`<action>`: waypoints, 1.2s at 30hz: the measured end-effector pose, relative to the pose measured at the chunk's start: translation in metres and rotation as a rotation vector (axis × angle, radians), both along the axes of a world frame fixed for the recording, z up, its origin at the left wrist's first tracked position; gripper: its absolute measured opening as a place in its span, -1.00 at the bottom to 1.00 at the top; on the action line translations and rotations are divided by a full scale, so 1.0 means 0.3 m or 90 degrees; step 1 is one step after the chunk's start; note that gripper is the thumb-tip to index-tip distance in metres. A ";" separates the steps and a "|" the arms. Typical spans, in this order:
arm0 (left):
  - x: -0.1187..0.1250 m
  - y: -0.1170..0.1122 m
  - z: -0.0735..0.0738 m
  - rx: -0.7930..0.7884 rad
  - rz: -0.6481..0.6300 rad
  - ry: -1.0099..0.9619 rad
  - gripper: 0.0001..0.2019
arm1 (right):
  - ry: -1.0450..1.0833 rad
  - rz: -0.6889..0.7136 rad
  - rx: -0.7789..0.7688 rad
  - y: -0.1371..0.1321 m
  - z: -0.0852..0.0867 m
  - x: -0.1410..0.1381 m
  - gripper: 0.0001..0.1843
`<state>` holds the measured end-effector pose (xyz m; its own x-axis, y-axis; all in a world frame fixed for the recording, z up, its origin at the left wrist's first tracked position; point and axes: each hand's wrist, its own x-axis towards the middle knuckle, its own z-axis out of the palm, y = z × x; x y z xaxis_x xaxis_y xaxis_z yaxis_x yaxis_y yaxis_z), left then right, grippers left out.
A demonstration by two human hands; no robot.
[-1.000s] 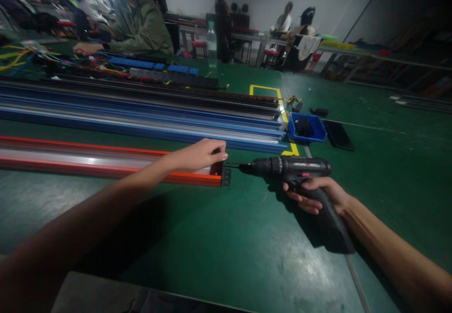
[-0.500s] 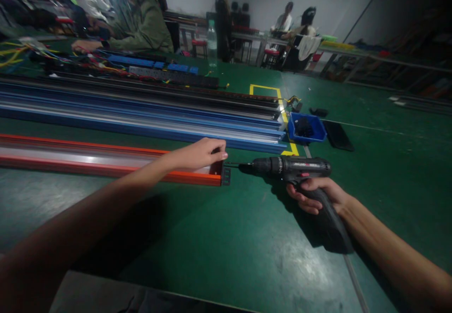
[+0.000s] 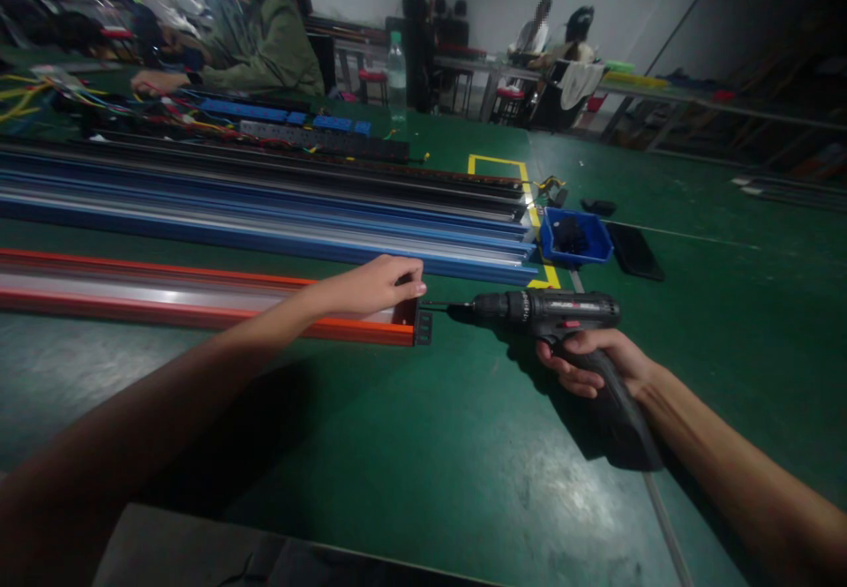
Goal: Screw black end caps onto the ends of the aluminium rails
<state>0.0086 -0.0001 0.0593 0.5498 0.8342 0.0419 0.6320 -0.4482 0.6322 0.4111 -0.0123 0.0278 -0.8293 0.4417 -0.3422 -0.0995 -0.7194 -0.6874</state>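
A long orange metal channel [image 3: 198, 304] lies across the green table [image 3: 410, 446]. My left hand [image 3: 377, 284] grips its right end, fingers curled over the top edge beside a small black end plate [image 3: 424, 327]. My right hand [image 3: 599, 362] is wrapped round the grip of a black cordless drill [image 3: 552, 312]. The drill lies level, its bit pointing left and touching the end plate.
Long blue and black rails [image 3: 278, 216] lie stacked behind the orange channel. A blue bin [image 3: 574, 239] with dark parts sits at their right end, a black flat object [image 3: 633, 252] beside it. A person in a green jacket [image 3: 265, 35] works at far left; a water bottle [image 3: 395, 75] stands behind.
Both hands and the drill hold nearly the same pose; only the view has shifted slightly.
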 end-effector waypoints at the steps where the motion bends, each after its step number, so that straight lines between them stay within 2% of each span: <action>1: 0.000 0.000 0.000 0.001 0.001 0.000 -0.68 | 0.000 0.003 0.001 0.000 0.000 0.000 -0.74; 14: 0.005 -0.010 0.013 -0.016 0.000 -0.009 -0.69 | -0.004 -0.005 -0.015 0.003 -0.007 0.005 -0.72; 21: 0.000 -0.004 0.000 -0.002 0.002 -0.007 -0.68 | -0.004 -0.005 -0.006 0.004 -0.010 0.006 -0.71; 36: 0.001 -0.006 0.006 -0.011 0.006 -0.004 -0.68 | 0.002 -0.010 -0.017 0.001 -0.006 0.003 -0.75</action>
